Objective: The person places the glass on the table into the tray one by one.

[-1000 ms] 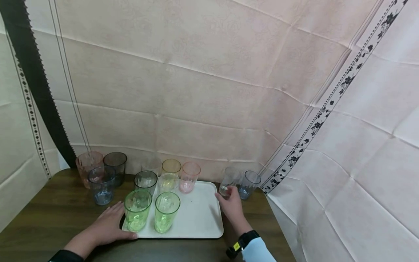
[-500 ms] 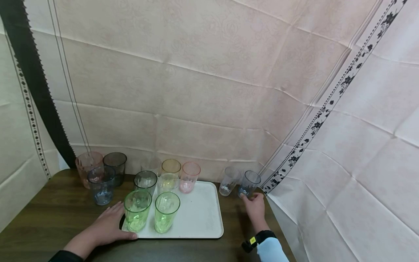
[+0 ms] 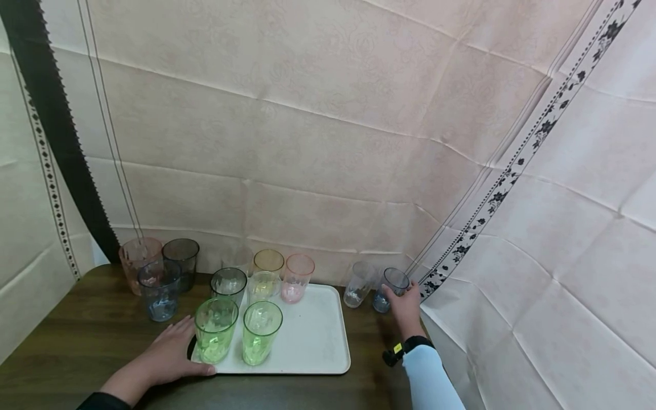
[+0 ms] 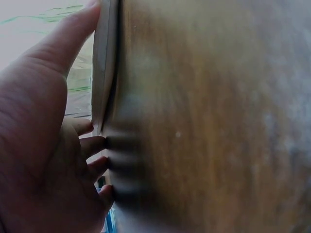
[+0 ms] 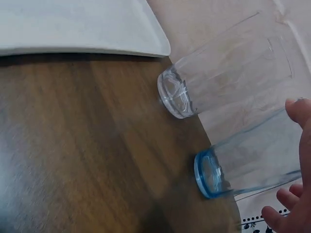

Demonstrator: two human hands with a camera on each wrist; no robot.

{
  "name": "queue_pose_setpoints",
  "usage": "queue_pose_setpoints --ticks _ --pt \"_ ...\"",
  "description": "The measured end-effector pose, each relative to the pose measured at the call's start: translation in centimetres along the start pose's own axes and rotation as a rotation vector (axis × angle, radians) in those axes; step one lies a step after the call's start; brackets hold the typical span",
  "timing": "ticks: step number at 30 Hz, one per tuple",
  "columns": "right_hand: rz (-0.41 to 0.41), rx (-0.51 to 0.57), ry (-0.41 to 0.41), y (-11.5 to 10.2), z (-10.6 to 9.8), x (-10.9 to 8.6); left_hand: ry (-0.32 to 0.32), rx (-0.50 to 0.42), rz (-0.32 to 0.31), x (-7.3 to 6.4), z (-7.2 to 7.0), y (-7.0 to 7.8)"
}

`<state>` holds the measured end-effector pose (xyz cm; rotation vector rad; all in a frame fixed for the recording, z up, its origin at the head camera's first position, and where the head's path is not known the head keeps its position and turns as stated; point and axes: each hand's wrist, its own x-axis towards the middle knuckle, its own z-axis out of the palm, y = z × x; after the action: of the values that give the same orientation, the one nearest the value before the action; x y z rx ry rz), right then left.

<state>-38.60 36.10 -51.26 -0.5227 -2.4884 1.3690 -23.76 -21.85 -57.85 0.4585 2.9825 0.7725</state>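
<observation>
My left hand rests at the near left corner of the white tray, thumb along the front rim and fingers beside its left side. Close to it on the tray stand two green glasses, one at the left and one right of it. Around a blue glass on the table's right is my right hand. In the right wrist view the thumb is by one side of the blue glass, and the fingertips show a gap from its other side. A clear glass stands left of it.
On the tray are also a dark grey glass, a yellow glass, a clear glass and a pink glass. Pink, grey and blue glasses stand at the table's left. A cloth hangs behind.
My right hand has moved right, from the clear glass to the blue glass, first low near its base, then up around its side. The left hand and tray have stayed put.
</observation>
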Motion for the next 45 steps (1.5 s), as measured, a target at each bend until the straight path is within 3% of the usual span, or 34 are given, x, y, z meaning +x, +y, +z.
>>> queue_pose_setpoints --ticks 14,29,45 --pt "-0.018 -0.017 0.049 -1.1 0.9 0.4 0.002 0.005 -0.001 0.2 0.2 -0.3" --pt "-0.025 -0.043 0.023 -0.7 0.1 0.3 -0.014 0.000 -0.011 0.2 0.3 -0.3" --pt "-0.034 -0.047 -0.020 -1.0 -1.0 -2.5 0.006 0.021 -0.002 0.3 0.4 -0.6"
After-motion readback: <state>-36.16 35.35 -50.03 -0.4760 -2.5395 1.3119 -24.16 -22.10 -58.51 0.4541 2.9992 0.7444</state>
